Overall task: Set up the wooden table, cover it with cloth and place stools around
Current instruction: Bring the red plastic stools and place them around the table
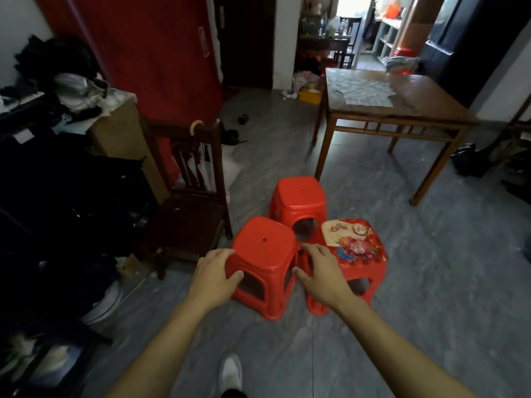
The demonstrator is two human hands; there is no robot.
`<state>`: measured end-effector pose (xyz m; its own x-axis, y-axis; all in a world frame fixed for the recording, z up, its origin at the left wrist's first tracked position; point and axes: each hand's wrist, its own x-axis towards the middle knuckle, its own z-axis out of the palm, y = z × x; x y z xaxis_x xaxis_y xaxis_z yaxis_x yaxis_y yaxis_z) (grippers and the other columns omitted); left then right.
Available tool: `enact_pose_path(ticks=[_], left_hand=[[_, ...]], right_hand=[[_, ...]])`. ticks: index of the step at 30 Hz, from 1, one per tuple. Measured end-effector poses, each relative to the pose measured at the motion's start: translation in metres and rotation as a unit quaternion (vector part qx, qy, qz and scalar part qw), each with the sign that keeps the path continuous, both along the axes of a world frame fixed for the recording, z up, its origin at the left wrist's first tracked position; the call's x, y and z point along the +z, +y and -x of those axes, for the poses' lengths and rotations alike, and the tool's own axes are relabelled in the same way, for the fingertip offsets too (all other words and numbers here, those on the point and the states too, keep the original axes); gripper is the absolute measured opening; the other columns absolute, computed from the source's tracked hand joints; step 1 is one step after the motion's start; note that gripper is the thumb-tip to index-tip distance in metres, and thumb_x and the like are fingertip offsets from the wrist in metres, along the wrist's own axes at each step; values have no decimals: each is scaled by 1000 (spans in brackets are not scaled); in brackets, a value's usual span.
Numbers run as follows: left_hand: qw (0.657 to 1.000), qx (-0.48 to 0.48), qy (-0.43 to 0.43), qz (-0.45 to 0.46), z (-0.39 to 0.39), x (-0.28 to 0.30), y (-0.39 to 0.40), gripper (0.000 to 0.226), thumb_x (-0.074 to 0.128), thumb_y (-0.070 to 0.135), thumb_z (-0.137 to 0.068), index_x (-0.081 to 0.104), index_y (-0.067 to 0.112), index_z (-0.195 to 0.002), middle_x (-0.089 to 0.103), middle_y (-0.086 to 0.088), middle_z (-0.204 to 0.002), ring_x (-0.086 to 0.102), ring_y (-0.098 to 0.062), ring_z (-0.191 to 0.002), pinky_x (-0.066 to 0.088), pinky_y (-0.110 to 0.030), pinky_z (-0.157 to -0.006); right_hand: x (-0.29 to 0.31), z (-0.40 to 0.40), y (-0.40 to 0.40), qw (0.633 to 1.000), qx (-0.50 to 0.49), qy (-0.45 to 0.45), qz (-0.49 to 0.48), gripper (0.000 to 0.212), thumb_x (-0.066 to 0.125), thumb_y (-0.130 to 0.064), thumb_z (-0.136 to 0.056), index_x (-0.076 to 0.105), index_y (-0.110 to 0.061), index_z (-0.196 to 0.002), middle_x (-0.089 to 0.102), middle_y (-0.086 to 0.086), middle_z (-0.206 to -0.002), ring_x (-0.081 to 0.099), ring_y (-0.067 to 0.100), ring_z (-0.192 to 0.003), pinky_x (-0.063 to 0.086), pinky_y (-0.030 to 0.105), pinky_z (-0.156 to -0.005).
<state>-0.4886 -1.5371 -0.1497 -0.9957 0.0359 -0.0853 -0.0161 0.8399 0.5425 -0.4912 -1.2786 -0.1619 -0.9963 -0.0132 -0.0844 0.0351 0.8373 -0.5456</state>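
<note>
Gripped at its left side by left hand [214,275]: nearest plain red plastic stool [265,254]; right hand [321,275] spread, its contact with the stool unclear.

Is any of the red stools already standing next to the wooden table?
No. All three red stools stand grouped together on the floor in front of the person, apart from the wooden table.

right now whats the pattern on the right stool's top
Flowers on red, with a cream label patch, on the right stool; head view.
</note>
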Motion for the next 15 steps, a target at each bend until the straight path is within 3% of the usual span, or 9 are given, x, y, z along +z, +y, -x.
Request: enact_pose_path(ticks=[8,15], left_hand=[[998,-11,-56,-30,172,-63,-7,61,63,46,-77,55,20,-132,56,-5,-133,51,-25,-122,36,-33,-106],[992,-57,-116,-15,309,-117,-6,56,66,36,-85,50,18,-136,50,-6,-138,44,-24,-129,28,-33,-112]], right_hand=[[-54,140,-16,997,-1,-73,-37,77,51,-55,-73,43,-22,-142,44,7,-141,44,30,-129,40,44,-106],[-102,250,-30,986,-25,-152,-56,79,44,-62,-73,41,-24,-142,44,7,-143,43,29,-129,41,45,-104]])
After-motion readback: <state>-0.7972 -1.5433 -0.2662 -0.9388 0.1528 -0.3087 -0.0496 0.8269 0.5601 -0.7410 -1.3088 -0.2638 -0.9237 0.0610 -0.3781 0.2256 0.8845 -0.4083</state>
